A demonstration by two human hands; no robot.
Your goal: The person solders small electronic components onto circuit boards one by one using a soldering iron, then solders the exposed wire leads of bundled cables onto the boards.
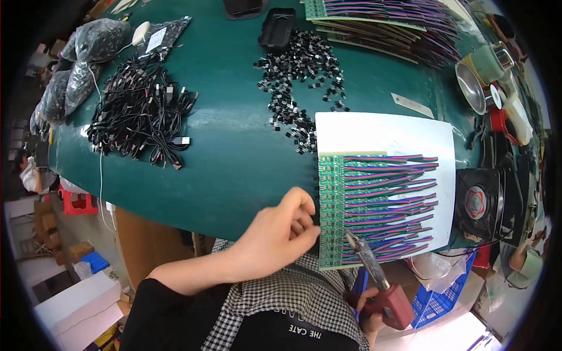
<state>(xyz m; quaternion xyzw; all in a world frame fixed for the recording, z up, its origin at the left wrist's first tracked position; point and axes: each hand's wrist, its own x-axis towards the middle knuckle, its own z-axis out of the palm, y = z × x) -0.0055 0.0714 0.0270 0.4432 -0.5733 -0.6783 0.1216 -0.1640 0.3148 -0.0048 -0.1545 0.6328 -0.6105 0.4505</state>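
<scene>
green mat (234,152) on a curved bench, boxes on the floor, left hand (281,231) pinching a black part at the board (331,210) edge, right hand (369,307) gripping a red-handled iron (377,278), striped wires (389,199), white sheet (380,131)

The left hand (281,231) lay ahead of the body, forearm bare and angled in from the lower left, fingers curled with the tips pinched together toward the right. The right hand (370,309) sat lower and nearer the body, well right of the left, fingers wrapped in a closed fist.
</scene>
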